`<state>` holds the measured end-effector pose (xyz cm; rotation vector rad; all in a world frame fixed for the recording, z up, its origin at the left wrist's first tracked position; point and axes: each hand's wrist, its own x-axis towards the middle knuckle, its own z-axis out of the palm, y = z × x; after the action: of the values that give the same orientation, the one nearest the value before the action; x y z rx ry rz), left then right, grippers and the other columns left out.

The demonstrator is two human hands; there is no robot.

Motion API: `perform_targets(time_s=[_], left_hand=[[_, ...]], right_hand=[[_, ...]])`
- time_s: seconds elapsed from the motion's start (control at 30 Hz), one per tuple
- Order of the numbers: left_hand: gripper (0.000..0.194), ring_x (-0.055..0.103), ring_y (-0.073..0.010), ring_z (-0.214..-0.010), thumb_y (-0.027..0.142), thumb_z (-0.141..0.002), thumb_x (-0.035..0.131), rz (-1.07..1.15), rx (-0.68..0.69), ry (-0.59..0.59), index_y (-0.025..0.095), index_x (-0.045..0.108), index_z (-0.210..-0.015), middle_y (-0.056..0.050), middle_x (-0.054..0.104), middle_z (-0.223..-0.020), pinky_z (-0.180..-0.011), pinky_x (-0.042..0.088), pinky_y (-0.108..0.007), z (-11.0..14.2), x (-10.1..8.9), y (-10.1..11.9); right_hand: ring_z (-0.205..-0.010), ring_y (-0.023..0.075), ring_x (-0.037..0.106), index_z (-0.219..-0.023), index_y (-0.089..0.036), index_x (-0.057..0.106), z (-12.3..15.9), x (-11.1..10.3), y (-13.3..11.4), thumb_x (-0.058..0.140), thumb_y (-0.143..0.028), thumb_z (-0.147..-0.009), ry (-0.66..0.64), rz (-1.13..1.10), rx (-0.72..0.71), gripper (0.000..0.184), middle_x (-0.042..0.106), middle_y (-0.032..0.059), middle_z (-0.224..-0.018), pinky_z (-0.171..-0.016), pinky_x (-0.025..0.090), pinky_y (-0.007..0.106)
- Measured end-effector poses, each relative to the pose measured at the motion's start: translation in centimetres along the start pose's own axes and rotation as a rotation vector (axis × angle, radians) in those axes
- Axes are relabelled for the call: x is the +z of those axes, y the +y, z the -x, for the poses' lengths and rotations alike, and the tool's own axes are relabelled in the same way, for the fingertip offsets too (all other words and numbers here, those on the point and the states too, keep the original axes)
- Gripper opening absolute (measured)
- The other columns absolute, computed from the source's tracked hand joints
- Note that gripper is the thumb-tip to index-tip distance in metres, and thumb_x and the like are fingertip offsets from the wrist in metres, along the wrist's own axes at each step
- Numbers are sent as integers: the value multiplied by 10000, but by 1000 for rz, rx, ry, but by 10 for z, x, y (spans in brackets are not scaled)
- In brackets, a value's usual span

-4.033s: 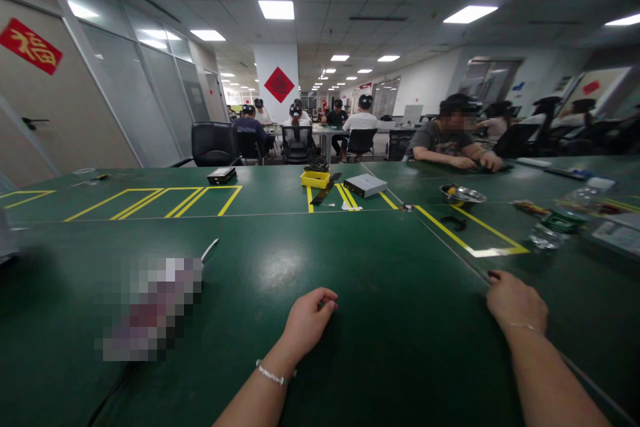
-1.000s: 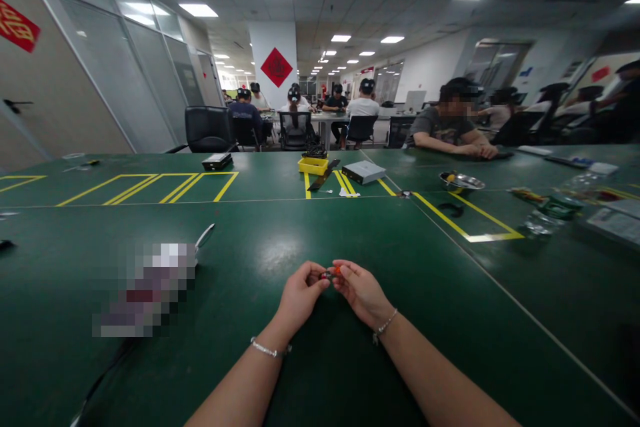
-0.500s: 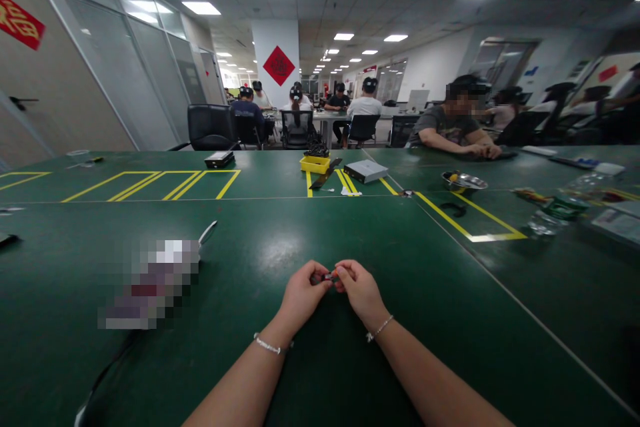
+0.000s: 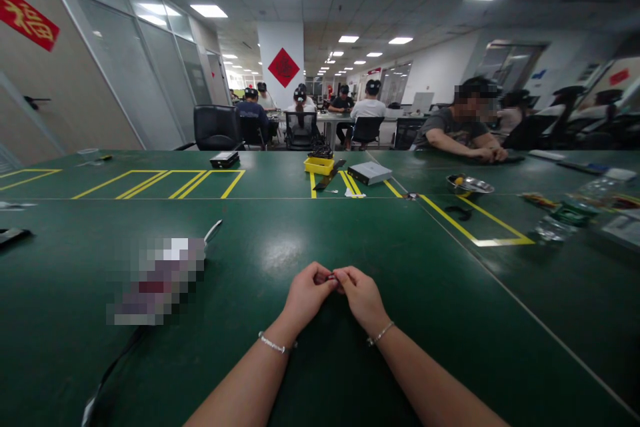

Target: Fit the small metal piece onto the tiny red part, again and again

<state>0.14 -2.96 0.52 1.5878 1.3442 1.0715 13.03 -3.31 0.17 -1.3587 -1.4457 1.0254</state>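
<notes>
My left hand [image 4: 307,295] and my right hand [image 4: 361,294] meet fingertip to fingertip low over the green table [image 4: 350,240], straight in front of me. Both are closed in a pinch on a tiny object [image 4: 331,276] with a reddish spot; it is too small to name. Each wrist wears a thin bracelet. Both forearms rest on or just above the tabletop.
A blurred-out item [image 4: 157,278] with a cable lies to the left. Further back stand a yellow tray [image 4: 319,165], a flat white box [image 4: 370,173], a black box [image 4: 224,159] and a metal dish [image 4: 470,183]. A seated person [image 4: 463,127] works at the right; others sit behind.
Four seconds ago my hands lay apart, the right one far to the right. It came in to the left hand, and both now pinch the small object, fingers drawn closer over the last second.
</notes>
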Motion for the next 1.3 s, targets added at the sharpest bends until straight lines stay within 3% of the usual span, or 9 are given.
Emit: perform_targets(time_s=[0.27, 0.53, 0.7, 0.93, 1.3], left_hand=[[194, 523, -98, -564, 337, -667, 550, 96, -39, 13, 157, 574, -735, 7, 594, -630, -523, 389, -204, -2, -1, 0], [125, 511, -93, -556, 263, -647, 566, 65, -30, 88, 154, 555, -705, 16, 576, -616, -522, 385, -200, -2, -1, -2], [118, 505, -91, -554, 256, -655, 561, 89, -42, 54, 150, 548, -707, 18, 558, -607, -528, 393, -201, -1, 0, 1], [142, 525, -93, -605, 223, -660, 557, 89, 43, -22, 174, 546, -792, 15, 580, -688, -567, 414, -204, 1, 2, 0], [178, 510, -100, -615, 243, -709, 504, -21, 90, -50, 203, 584, -863, 15, 585, -695, -582, 406, -212, 3, 0, 4]], right_hand=[[-911, 176, 540, -1087, -135, 522, 7, 4, -1, 438, -424, -744, -77, -212, 83, 457, 558, 93, -1057, -713, 473, 289], [-1036, 190, 481, -1136, -189, 498, 9, 4, 0, 436, -408, -744, -87, -58, -3, 453, 497, 55, -1166, -836, 418, 325], [-969, 185, 524, -1058, -195, 565, 8, 1, -2, 466, -406, -722, -60, -78, 11, 409, 537, 51, -1117, -794, 439, 312], [-812, 167, 572, -927, -153, 625, 4, -3, -3, 566, -357, -658, -47, -275, 156, 343, 629, 61, -909, -703, 460, 282], [-682, 122, 565, -759, -120, 604, 1, -6, -5, 620, -338, -613, -40, -439, 244, 263, 619, 46, -750, -654, 465, 263]])
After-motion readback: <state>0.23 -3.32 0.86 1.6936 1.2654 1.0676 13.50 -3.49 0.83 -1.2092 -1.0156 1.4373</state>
